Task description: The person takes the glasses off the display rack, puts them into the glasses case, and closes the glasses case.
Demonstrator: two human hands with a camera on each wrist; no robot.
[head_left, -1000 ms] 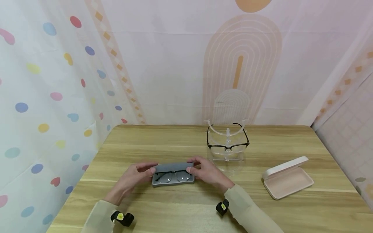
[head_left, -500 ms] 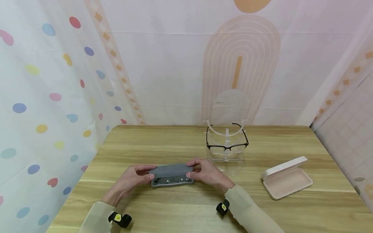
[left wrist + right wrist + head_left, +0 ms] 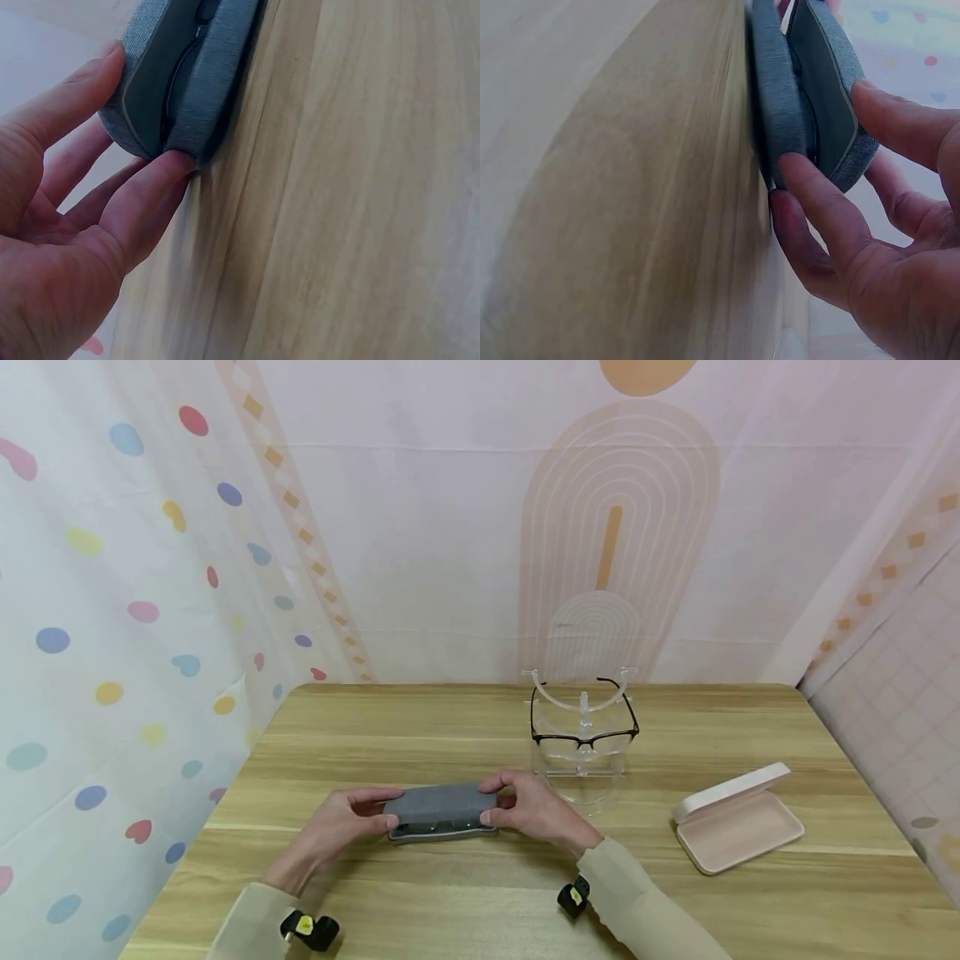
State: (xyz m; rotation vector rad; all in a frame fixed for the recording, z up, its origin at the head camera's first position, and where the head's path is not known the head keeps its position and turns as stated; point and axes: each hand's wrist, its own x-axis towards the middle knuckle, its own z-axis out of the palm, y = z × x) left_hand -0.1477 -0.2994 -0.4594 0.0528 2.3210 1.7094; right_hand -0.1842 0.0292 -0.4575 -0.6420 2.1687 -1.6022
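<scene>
A grey glasses case (image 3: 442, 797) lies on the table in the head view, its lid tilted down and a narrow gap left along the front. Inside, a pair of eyeglasses (image 3: 178, 79) shows only in part through that gap. My left hand (image 3: 337, 827) grips the case's left end, thumb and fingers spread over lid and base. At the opposite end my right hand (image 3: 532, 810) does the same, its thumb (image 3: 889, 112) on the lid and a finger against the base in the right wrist view.
Behind my right hand stands a clear display stand (image 3: 585, 702) bearing black-framed eyeglasses (image 3: 587, 742). An open white glasses case (image 3: 738, 839) with a pink lining sits on the right of the wooden table (image 3: 450, 910). A patterned curtain (image 3: 420, 527) hangs behind.
The grey case's lid has swung down toward the front, covering most of the eyeglasses that showed earlier. Both hands have kept their places at the ends, shifting only slightly.
</scene>
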